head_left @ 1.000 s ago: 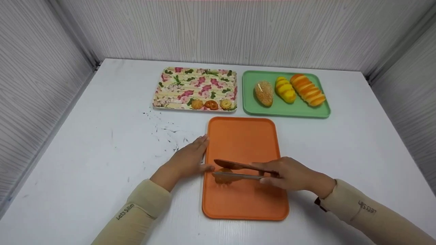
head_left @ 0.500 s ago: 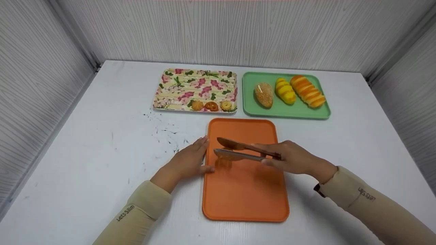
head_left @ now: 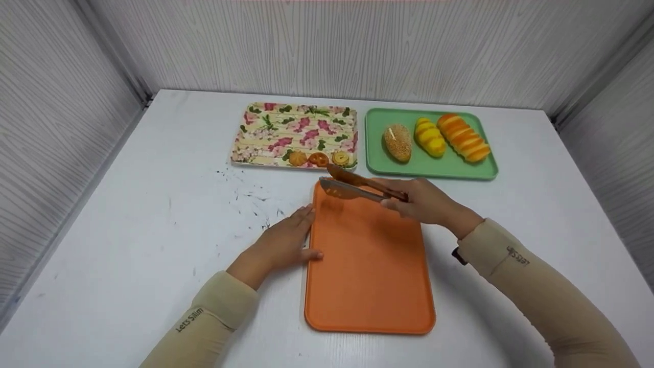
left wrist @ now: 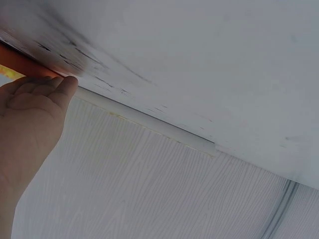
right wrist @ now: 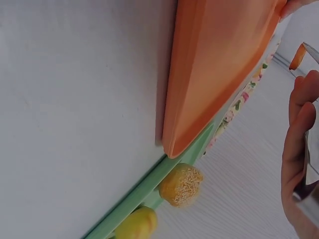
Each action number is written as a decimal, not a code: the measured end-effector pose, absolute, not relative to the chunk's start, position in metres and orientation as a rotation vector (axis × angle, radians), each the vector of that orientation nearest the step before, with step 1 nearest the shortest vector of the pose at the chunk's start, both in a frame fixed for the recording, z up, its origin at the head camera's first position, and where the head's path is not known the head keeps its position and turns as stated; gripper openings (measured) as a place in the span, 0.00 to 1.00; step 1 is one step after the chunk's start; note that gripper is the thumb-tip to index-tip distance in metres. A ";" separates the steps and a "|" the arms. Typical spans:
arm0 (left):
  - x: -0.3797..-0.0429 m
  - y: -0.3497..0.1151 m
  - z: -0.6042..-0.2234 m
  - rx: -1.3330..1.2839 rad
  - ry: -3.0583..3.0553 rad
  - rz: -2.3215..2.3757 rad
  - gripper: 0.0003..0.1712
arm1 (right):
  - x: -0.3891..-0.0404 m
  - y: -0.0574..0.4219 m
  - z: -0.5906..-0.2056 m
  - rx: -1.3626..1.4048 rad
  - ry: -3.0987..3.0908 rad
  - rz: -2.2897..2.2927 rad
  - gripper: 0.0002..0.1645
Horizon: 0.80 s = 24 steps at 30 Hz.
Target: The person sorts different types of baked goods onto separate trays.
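My right hand (head_left: 421, 202) grips metal tongs (head_left: 365, 186) above the far part of the orange tray (head_left: 370, 286). In the right wrist view, a small orange-brown piece (right wrist: 297, 57) shows at the tongs' tips; its kind is hard to tell. My left hand (head_left: 283, 240) rests against the tray's left edge, with fingers extended along it and the thumb over the rim. The left wrist view shows this hand (left wrist: 32, 114) beside the tray's side, its fingers fairly straight. Beyond the tongs, three small cookies (head_left: 319, 159) lie along the near edge of a floral tray (head_left: 276, 122).
A green tray (head_left: 378, 161) stands at the back right. On it lie a seeded bun (head_left: 397, 143), a yellow bread roll (head_left: 429, 137) and a long orange-striped loaf (head_left: 463, 138). Dark marks (head_left: 255, 197) spot the white table left of the orange tray. Pale wood-patterned panels (head_left: 332, 51) enclose the table.
My right hand has carried the tongs away from me, from the middle of the orange tray to its far edge near the cookies. My left hand has stayed at the tray's left edge.
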<state>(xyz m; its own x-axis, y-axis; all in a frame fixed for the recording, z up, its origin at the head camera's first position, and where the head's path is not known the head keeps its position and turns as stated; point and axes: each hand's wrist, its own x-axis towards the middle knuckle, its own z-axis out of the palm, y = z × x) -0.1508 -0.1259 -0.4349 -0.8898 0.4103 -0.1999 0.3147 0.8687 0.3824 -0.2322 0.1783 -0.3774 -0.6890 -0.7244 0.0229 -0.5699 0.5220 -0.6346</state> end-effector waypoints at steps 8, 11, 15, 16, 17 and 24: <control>-0.151 -0.126 -0.435 0.568 2.770 0.498 0.57 | -0.264 0.159 -0.374 -0.863 2.553 -0.949 0.33; -0.151 -0.126 -0.436 0.584 2.780 0.490 0.57 | -0.275 0.153 -0.372 -0.820 2.570 -0.959 0.33; -0.151 -0.126 -0.436 0.573 2.783 0.491 0.57 | -0.288 0.145 -0.373 -0.753 2.597 -0.969 0.32; -0.151 -0.126 -0.436 0.570 2.782 0.490 0.56 | -0.290 0.144 -0.374 -0.726 2.601 -0.973 0.32; -0.151 -0.126 -0.436 0.566 2.780 0.487 0.56 | -0.293 0.143 -0.375 -0.710 2.604 -0.977 0.32; -0.150 -0.126 -0.436 0.585 2.784 0.496 0.56 | -0.304 0.131 -0.379 -0.631 2.659 -0.987 0.32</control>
<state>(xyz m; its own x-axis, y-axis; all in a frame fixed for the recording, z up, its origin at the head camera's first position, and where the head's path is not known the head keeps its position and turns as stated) -0.1502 -0.1264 -0.4355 -0.8872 0.4274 -0.1740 0.3409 0.8611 0.3771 -0.3045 0.1314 -0.3795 -0.8793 -0.4713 -0.0689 -0.3122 0.6795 -0.6639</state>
